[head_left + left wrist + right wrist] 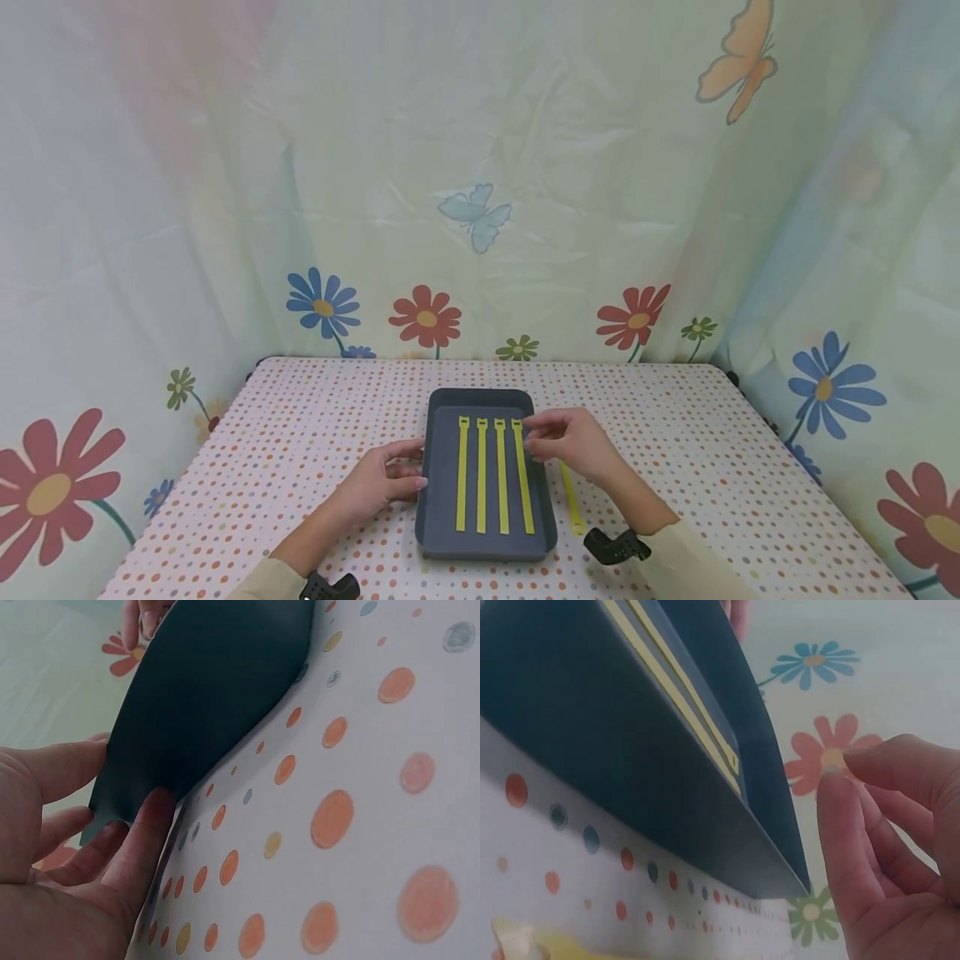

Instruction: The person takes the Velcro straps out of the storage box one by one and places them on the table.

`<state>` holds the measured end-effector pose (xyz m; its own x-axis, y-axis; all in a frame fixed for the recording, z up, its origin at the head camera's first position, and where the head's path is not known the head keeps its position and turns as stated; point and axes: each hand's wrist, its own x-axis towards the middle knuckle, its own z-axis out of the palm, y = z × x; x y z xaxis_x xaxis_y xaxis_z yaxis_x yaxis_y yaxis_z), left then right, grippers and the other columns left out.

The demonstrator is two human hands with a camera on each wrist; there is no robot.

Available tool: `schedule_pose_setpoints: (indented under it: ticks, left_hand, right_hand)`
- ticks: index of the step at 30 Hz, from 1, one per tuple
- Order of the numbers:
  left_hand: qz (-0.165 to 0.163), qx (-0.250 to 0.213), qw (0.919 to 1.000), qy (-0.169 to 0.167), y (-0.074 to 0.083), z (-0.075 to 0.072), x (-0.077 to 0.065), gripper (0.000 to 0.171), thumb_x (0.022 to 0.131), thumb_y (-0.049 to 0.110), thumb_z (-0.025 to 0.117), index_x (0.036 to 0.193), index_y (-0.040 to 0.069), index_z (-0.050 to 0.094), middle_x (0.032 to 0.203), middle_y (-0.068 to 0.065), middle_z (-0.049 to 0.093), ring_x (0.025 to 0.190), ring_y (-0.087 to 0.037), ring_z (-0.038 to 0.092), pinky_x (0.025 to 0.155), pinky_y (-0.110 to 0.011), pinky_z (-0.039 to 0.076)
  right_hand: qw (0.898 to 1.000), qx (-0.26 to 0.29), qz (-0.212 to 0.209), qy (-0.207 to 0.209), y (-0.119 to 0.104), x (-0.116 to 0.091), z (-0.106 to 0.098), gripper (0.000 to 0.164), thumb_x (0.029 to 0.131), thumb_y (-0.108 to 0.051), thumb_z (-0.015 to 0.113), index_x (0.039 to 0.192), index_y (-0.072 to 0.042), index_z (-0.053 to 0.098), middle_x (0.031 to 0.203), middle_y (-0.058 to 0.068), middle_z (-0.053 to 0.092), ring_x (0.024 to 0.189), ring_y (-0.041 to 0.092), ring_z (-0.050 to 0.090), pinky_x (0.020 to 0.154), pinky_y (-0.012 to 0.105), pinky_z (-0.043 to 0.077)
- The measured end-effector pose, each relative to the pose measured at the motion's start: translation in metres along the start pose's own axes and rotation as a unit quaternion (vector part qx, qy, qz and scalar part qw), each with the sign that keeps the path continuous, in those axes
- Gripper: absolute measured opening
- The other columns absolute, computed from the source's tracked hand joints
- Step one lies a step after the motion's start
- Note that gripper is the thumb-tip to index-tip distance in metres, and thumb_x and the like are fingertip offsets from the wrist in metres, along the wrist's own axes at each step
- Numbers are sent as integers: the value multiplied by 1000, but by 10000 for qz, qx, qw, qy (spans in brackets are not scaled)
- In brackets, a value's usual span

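Note:
A dark grey rectangular tray (480,547) lies on the table, its long side pointing away from me. Several yellow cable straps (482,479) with slotted heads lie lengthwise in it side by side, heads at the far end; the rightmost slants slightly. My left hand (375,479) touches the tray's left side with thumb and fingertips along the wall. Over the right rim, near the head of the rightmost strap, hovers my right hand (577,442). In the right wrist view its thumb and index fingertips (834,791) stand close together with nothing visible between them.
Another yellow strap (573,504) lies on the table just right of the tray, partly beneath my right forearm. The table (345,417) has a dotted cover. A curtain (555,275) printed with flowers and butterflies surrounds its back and sides.

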<state>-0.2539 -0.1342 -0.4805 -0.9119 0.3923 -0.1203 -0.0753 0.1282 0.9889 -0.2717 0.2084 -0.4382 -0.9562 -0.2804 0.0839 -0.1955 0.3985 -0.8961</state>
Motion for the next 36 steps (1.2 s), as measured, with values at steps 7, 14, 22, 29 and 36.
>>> schedule_pose_setpoints:
  ticks: [7,14,22,29,36]
  left_hand:
    - [32,-38,10000,-10,3,0,1,72,90,5,77,153,-1,42,144,-23,53,104,-16,68,86,-36,63]
    - [27,13,10000,-22,2,-1,2,72,91,5,76,153,-2,42,144,-23,53,106,-18,69,86,-36,63]
    - [42,72,10000,26,0,-1,2,72,90,6,77,153,-1,42,144,-23,54,108,-20,69,86,-36,63]
    - [-7,124,9999,61,-3,-1,1,71,91,7,77,153,0,43,144,-22,54,110,-22,70,87,-35,63]
    - [-61,194,9997,104,-3,-1,1,70,91,9,77,153,3,45,144,-21,55,110,-21,70,86,-34,63]
  right_hand:
    - [9995,-259,-3,-177,-6,10,8,34,89,-12,80,119,3,73,96,10,77,81,18,73,72,33,65]
    - [9962,-688,-272,-454,-12,21,15,29,88,-11,81,115,-1,76,98,7,78,85,15,71,72,27,62]
    - [9889,-989,-588,-936,-21,33,20,27,87,-8,80,113,0,76,103,12,78,90,17,74,76,26,61]
    - [9824,-1243,-596,-1261,-24,47,26,25,87,-6,81,112,-4,78,103,9,79,89,13,74,76,26,62]
    - [9755,-1440,-710,-1504,-26,60,32,25,85,-5,82,110,-3,78,104,10,78,89,14,73,77,26,61]
